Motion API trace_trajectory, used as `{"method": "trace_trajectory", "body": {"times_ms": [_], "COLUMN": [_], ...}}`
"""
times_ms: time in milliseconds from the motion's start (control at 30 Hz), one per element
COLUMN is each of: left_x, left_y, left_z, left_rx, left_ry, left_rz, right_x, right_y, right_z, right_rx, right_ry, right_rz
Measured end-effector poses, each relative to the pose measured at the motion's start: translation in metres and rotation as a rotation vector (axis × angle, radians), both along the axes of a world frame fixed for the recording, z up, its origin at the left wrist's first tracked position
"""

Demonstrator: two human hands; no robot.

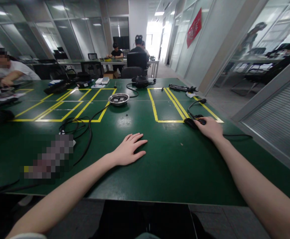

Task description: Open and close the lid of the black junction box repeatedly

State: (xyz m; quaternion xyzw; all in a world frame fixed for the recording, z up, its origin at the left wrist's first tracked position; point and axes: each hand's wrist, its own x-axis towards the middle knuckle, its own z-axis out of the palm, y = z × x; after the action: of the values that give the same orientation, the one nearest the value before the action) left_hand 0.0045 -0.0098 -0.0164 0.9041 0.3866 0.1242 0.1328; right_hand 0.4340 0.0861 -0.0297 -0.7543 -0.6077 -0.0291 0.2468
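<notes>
My left hand (128,151) lies flat on the green tabletop (165,166), its fingers spread and nothing in them. Further off to the right, my right hand (211,127) is closed over a small black corded object (191,123) by the corner of the yellow tape. My fingers cover part of that object, so its exact kind does not show. Just beyond the right hand, a short black cable with a plug-like end (202,101) curves over the table. Another black cable (238,135) runs rightward from under the hand.
A metal bowl (118,99) holds small metal parts. Black cables (89,132) coil on the left beside a blurred-out object (50,157). A black device (140,81) and a black folded stand (182,88) lie at the far edge. A person (18,71) sits at the left.
</notes>
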Motion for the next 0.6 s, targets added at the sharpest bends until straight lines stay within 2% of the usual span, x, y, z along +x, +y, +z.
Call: {"method": "trace_trajectory", "body": {"times_ms": [100, 167, 233, 333, 400, 467, 533, 600], "left_x": [0.000, 0.001, 0.002, 0.005, 0.007, 0.008, 0.008, 0.008], "left_y": [0.000, -0.001, -0.001, 0.000, -0.001, -0.002, -0.003, -0.005], "left_z": [-0.001, -0.001, 0.001, 0.006, 0.012, 0.016, 0.019, 0.020], "left_rx": [0.013, 0.017, 0.032, 0.132, 0.225, 0.248, 0.208, 0.171], "left_ry": [-0.005, -0.005, -0.011, -0.069, -0.136, -0.183, -0.185, -0.158], "left_rz": [-0.002, 0.003, 0.006, -0.012, -0.036, -0.088, -0.150, -0.178], "right_x": [-0.025, -0.044, -0.067, -0.109, -0.137, -0.160, -0.173, -0.177], "right_y": [-0.002, -0.007, -0.016, -0.038, -0.058, -0.076, -0.088, -0.093], "right_z": [0.004, 0.006, 0.006, 0.008, 0.010, 0.013, 0.015, 0.016], "right_rx": [-0.057, -0.044, -0.031, -0.020, -0.058, -0.106, -0.133, -0.136], "right_ry": [0.003, 0.018, 0.058, 0.142, 0.205, 0.241, 0.228, 0.211], "right_rz": [0.045, 0.178, 0.383, 0.774, 1.061, 1.266, 1.343, 1.330]}}
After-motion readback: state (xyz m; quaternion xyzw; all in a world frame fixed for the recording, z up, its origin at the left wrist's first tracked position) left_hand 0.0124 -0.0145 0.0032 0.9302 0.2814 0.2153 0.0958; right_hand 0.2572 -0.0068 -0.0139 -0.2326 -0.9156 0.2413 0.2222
